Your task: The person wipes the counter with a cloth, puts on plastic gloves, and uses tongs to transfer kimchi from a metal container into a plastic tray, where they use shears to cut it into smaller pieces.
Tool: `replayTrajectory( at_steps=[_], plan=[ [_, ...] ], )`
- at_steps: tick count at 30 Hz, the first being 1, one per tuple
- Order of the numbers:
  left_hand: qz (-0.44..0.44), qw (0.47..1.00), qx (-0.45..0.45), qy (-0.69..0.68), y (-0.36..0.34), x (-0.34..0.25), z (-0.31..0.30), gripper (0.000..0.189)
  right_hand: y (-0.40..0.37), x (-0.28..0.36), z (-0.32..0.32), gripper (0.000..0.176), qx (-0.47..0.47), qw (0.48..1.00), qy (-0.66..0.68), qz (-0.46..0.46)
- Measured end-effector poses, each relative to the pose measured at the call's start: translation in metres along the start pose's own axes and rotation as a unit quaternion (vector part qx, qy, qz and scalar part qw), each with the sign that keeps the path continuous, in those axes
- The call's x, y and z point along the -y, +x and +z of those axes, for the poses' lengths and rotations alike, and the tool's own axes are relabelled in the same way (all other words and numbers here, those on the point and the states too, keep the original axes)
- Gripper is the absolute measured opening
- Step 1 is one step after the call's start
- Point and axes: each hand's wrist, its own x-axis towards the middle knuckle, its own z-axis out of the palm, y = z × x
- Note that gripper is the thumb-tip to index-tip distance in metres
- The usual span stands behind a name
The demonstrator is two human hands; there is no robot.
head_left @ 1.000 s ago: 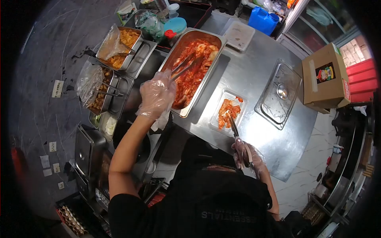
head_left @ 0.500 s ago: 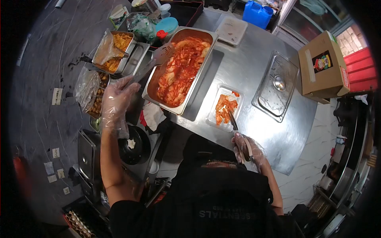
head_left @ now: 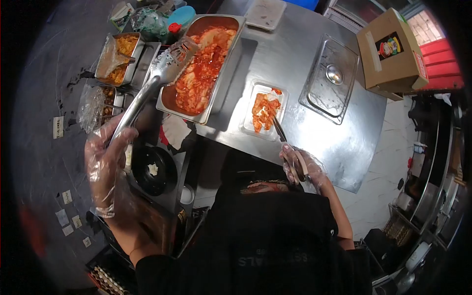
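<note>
My left hand (head_left: 109, 162), in a clear plastic glove, grips the long handle of a slotted metal turner (head_left: 173, 61). The turner's broad head hangs over the left rim of a deep steel pan (head_left: 200, 118) of red-sauced kimchi (head_left: 199, 81). My right hand (head_left: 304, 167), gloved the same way, is closed around the light handles of kitchen scissors (head_left: 280, 132). Their dark blades reach the right side of the kimchi pieces (head_left: 264, 110) in a small clear plastic tray (head_left: 246, 129); the blade tips are partly hidden there.
A steel lid (head_left: 319, 105) lies right of the tray, near a cardboard box (head_left: 393, 51). A white lidded container (head_left: 265, 14) sits at the far edge. Left are pans of yellow food (head_left: 127, 45) and a black bowl (head_left: 169, 172). The steel table's (head_left: 339, 162) front edge is near me.
My left hand has drawn back toward me and left, tilting the turner so its head shows more fully. The scissors have stayed at the tray. The whole view has shifted slightly.
</note>
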Motion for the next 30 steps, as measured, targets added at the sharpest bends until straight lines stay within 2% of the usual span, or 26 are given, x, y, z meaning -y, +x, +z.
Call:
replayTrajectory(
  at_steps=[2,4,6,7,9,12,15,16,18,20,21,23,26,30],
  plan=[
    [-0.089,0.995,0.013,0.047,-0.015,-0.018,0.003,0.035,-0.003,-0.002,-0.002,0.048,-0.012,1.0,-0.019,0.005],
    [-0.07,0.996,0.038,0.035,-0.02,-0.009,0.009,0.032,-0.01,-0.001,-0.001,0.049,-0.028,0.999,-0.032,-0.007],
    [-0.066,0.998,0.024,0.005,-0.03,0.004,0.029,0.031,-0.015,-0.002,-0.002,0.05,-0.044,0.998,-0.044,-0.018],
    [-0.114,0.99,0.073,0.032,-0.031,0.005,0.027,0.033,-0.016,-0.002,-0.003,0.051,-0.042,0.998,-0.043,-0.02],
    [-0.16,0.983,0.091,0.0,-0.04,0.011,0.044,0.032,-0.016,-0.003,-0.006,0.052,-0.042,0.998,-0.039,-0.021],
    [-0.208,0.966,0.107,-0.111,-0.051,0.051,0.076,0.032,-0.015,-0.004,-0.009,0.053,-0.023,0.999,-0.032,-0.02],
    [-0.209,0.959,0.178,-0.066,-0.056,0.091,0.103,0.034,-0.017,-0.002,-0.006,0.055,-0.011,1.0,-0.006,-0.028],
    [-0.264,0.942,0.187,-0.086,-0.057,0.109,0.11,0.031,-0.018,-0.002,-0.004,0.057,-0.021,1.0,0.0,-0.017],
    [-0.298,0.933,0.177,-0.097,-0.061,0.124,0.122,0.027,-0.016,-0.006,-0.002,0.059,-0.033,0.999,0.013,-0.005],
    [-0.314,0.925,0.177,-0.121,-0.063,0.134,0.124,0.025,-0.009,-0.014,-0.003,0.065,0.018,0.994,0.103,0.02],
    [-0.329,0.917,0.171,-0.148,-0.065,0.136,0.124,0.022,-0.002,-0.02,-0.001,0.065,0.016,0.994,0.107,0.021],
    [-0.348,0.909,0.171,-0.152,-0.068,0.135,0.123,0.02,0.013,-0.03,0.007,0.071,0.038,0.987,0.158,-0.013],
    [-0.379,0.894,0.179,-0.159,-0.072,0.134,0.12,0.017,0.023,-0.03,0.023,0.074,0.071,0.984,0.158,-0.036],
    [-0.417,0.873,0.165,-0.192,-0.079,0.122,0.125,0.019,0.03,-0.025,0.046,0.075,0.04,0.986,0.16,0.0]
  ],
)
